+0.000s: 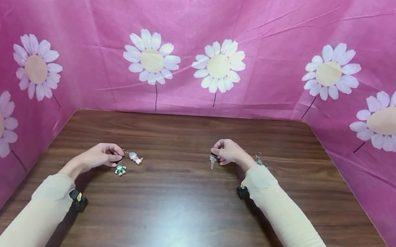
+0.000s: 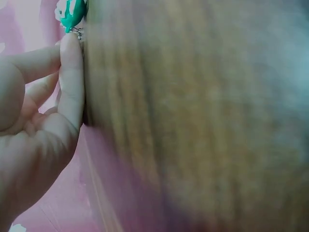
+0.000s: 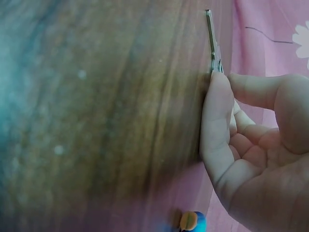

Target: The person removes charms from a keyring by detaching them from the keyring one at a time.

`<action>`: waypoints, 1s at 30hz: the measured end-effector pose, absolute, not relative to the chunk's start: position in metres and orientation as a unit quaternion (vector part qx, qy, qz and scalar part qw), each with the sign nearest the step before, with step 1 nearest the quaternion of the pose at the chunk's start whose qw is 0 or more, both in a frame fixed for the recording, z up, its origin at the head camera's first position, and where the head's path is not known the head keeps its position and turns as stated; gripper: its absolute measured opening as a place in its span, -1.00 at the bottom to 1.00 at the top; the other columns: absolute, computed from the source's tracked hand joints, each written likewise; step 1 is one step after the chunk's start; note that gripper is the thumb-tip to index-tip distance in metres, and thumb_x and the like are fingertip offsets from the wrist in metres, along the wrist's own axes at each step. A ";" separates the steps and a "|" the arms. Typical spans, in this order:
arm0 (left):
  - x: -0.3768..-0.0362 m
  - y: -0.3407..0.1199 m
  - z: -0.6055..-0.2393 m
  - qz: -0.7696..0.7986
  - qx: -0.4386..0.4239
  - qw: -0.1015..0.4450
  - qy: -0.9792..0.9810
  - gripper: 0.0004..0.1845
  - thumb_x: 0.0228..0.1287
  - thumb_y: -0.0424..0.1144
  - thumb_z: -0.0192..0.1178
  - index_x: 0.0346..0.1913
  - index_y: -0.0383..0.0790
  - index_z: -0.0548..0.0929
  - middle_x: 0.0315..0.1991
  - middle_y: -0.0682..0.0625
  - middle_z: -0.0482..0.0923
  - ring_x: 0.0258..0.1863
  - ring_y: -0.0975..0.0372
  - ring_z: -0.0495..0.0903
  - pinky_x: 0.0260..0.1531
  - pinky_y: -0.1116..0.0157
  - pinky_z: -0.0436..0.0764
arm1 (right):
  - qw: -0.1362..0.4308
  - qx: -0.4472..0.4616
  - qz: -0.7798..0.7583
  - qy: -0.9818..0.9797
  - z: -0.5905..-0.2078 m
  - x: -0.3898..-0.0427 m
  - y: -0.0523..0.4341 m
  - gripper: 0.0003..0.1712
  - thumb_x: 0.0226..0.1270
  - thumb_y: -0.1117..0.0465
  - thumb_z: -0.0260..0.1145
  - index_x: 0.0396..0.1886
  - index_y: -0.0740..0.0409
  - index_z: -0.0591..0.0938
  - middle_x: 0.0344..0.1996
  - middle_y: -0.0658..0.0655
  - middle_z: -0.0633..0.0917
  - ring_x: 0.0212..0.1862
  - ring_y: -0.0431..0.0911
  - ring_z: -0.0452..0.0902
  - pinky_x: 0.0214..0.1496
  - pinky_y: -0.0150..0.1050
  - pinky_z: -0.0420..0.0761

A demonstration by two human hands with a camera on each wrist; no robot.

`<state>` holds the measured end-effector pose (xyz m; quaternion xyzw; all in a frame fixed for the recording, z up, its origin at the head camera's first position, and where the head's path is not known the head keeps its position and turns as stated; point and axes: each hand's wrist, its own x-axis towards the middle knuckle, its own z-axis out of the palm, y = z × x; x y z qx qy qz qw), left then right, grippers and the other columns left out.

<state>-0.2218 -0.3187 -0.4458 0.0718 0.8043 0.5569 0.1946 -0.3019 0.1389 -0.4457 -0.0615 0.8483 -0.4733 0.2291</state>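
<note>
My left hand (image 1: 102, 155) is at the left part of the table, pinching the ring of a keychain between thumb and finger. From it lies a small green figure charm (image 1: 120, 169), also partly seen at the top of the left wrist view. Just beyond the fingertips lies a keychain with a white and pink figure (image 1: 135, 157). Right of the middle, my right hand (image 1: 230, 151) pinches a key (image 1: 212, 162) by its ring end. The blade points toward me, and in the right wrist view the key (image 3: 211, 38) shows edge-on past the thumb.
Behind the right wrist lies another keychain (image 1: 259, 159) with a ring and a bluish charm, partly covered by the arm. A blue and orange object (image 3: 191, 221) peeks in low in the right wrist view. Pink flowered cloth (image 1: 197, 22) walls the wooden table (image 1: 172, 196) at the back and sides.
</note>
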 end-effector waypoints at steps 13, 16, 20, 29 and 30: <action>-0.218 -0.312 -0.453 0.546 0.054 0.223 0.806 -0.72 0.46 -0.43 0.16 0.06 -0.62 0.49 -0.17 -0.08 0.54 -0.23 0.29 0.57 -0.17 0.34 0.72 | 0.235 -0.063 -0.466 0.851 -0.451 -0.296 0.144 -0.81 0.52 0.20 0.26 -0.13 0.27 0.53 -0.50 0.10 0.49 -0.54 -0.16 0.43 -0.47 -0.30 0.70; -0.218 -0.315 -0.452 0.548 0.047 0.217 0.807 -0.72 0.47 -0.43 0.14 0.08 -0.62 0.49 -0.14 -0.10 0.55 -0.21 0.30 0.58 -0.16 0.33 0.72 | 0.233 -0.064 -0.466 0.851 -0.450 -0.299 0.141 -0.81 0.51 0.20 0.27 -0.13 0.26 0.53 -0.51 0.10 0.50 -0.53 -0.16 0.42 -0.48 -0.31 0.69; -0.219 -0.316 -0.449 0.547 0.045 0.216 0.807 -0.70 0.48 -0.43 0.13 0.10 -0.63 0.47 -0.11 -0.10 0.57 -0.20 0.31 0.58 -0.14 0.32 0.71 | 0.235 -0.061 -0.471 0.848 -0.450 -0.301 0.139 -0.81 0.51 0.20 0.28 -0.14 0.26 0.54 -0.52 0.11 0.50 -0.54 -0.16 0.42 -0.49 -0.32 0.68; -0.223 -0.315 -0.445 0.543 0.050 0.209 0.812 -0.66 0.49 -0.38 0.14 0.13 -0.61 0.46 0.03 -0.20 0.56 -0.17 0.32 0.58 -0.13 0.32 0.71 | 0.235 -0.059 -0.483 0.841 -0.447 -0.304 0.140 -0.82 0.51 0.22 0.27 -0.16 0.27 0.52 -0.53 0.11 0.50 -0.57 -0.17 0.42 -0.53 -0.33 0.66; -0.223 -0.315 -0.445 0.543 0.050 0.209 0.812 -0.66 0.49 -0.38 0.14 0.14 -0.61 0.46 0.04 -0.21 0.56 -0.17 0.32 0.58 -0.13 0.32 0.71 | 0.236 -0.059 -0.484 0.841 -0.447 -0.305 0.140 -0.81 0.51 0.21 0.27 -0.15 0.27 0.52 -0.53 0.11 0.50 -0.57 -0.17 0.42 -0.53 -0.33 0.66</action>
